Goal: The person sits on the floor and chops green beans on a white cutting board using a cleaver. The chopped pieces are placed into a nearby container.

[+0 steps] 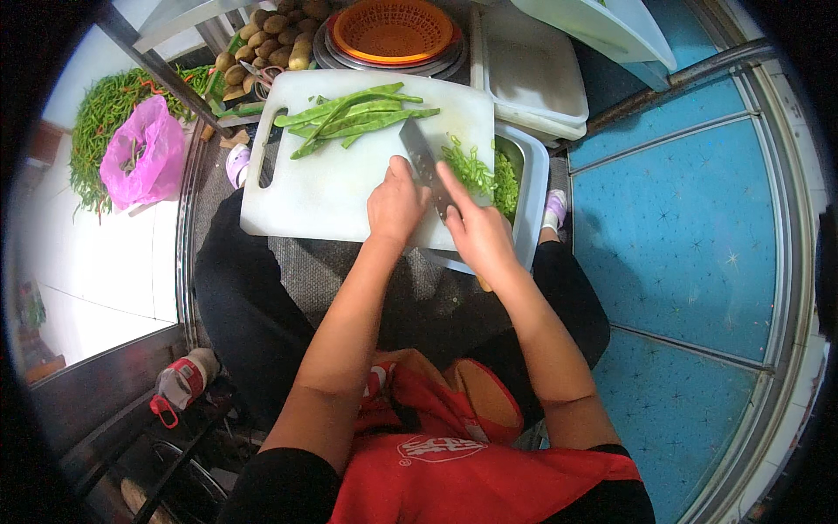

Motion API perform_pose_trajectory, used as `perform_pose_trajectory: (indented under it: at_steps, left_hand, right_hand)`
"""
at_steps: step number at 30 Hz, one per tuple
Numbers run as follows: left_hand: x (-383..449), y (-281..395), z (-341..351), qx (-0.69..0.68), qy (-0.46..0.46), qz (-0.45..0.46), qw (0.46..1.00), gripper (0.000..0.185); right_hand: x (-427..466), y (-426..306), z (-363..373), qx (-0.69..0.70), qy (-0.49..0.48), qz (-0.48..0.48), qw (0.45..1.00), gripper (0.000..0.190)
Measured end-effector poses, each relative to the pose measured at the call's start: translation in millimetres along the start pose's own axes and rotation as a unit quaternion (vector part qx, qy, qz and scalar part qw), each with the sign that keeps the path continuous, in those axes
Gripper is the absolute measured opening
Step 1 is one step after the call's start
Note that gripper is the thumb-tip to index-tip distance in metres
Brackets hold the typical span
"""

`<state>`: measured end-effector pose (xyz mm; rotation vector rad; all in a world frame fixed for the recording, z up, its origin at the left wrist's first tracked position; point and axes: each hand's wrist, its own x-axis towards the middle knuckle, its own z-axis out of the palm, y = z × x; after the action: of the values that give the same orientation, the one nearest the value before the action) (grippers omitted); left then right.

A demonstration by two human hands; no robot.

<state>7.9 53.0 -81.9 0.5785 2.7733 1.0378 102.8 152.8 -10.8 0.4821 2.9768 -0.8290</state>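
Note:
A white plastic cutting board (pixel 327 196) lies in front of me. My right hand (pixel 481 239) grips a broad-bladed kitchen knife (pixel 422 154), its index finger stretched along the blade and the tan handle end showing below the palm. Close against the knife's left side, my left hand (pixel 396 203) is curled down on the board; whatever its fingers may hold is hidden. Several long flat green beans (pixel 357 114) lie in a loose pile toward the board's far side. Thin bean slices (pixel 468 164) are scattered right of the blade. More shreds (pixel 505 187) fill a basin (pixel 538 164) partly under the board's right end.
Beyond the board are potatoes (pixel 268 39), scissors (pixel 262 75), and an orange plastic colander (pixel 393 33) on stacked round lids. White tubs (pixel 537 72) stand far right. At left, a pink plastic bag (pixel 144 157) rests by heaped green chillies (pixel 98 124). Blue panels (pixel 674 223) border my right.

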Motion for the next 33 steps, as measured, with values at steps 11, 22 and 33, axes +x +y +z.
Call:
perform_pose_trajectory:
  at_steps: [11,22,33]
  left_hand:
    - [-2,0,-4,-0.021,-0.016,-0.001,1.0,0.04]
    - [-2,-1,-5,-0.018,-0.021,0.002,1.0,0.042]
    - [-4,-10,-13,-0.061,-0.031,0.02,0.997,0.04]
  right_hand:
    - [5,0,2,0.0,0.0,0.009,1.0,0.065]
    - [2,2,2,0.027,0.007,-0.034,0.999,0.065]
    - [7,2,3,-0.012,-0.025,-0.007,1.0,0.067]
